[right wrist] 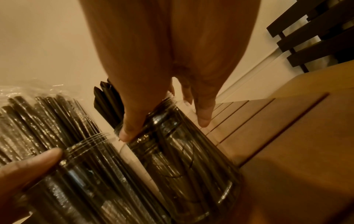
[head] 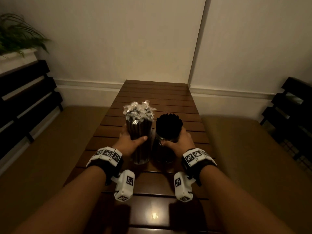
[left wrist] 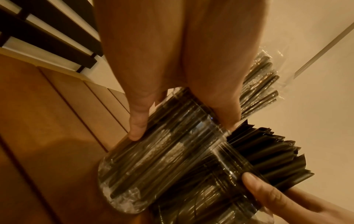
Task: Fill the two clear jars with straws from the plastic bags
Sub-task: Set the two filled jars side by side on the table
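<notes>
Two clear jars stand side by side on the slatted wooden table (head: pixel 152 92). The left jar (head: pixel 141 149) (left wrist: pixel 153 159) (right wrist: pixel 80 174) is packed with dark straws in clear wrappers (head: pixel 139 110) that stick out crinkled at the top. My left hand (head: pixel 132 141) grips it around the upper body, thumb in front. The right jar (head: pixel 164 152) (right wrist: pixel 184 166) (left wrist: pixel 220 197) holds bare black straws (head: pixel 168 124) (left wrist: pixel 268 154) fanning above its rim. My right hand (head: pixel 179 142) grips this jar near its neck. No plastic bag is in view.
Cushioned bench seats (head: pixel 50 141) flank the table on both sides, with dark slatted backrests (head: pixel 25 98) at left and right. A potted plant (head: pixel 16 34) sits at the upper left. The white wall (head: pixel 135 39) rises just behind the table's far end.
</notes>
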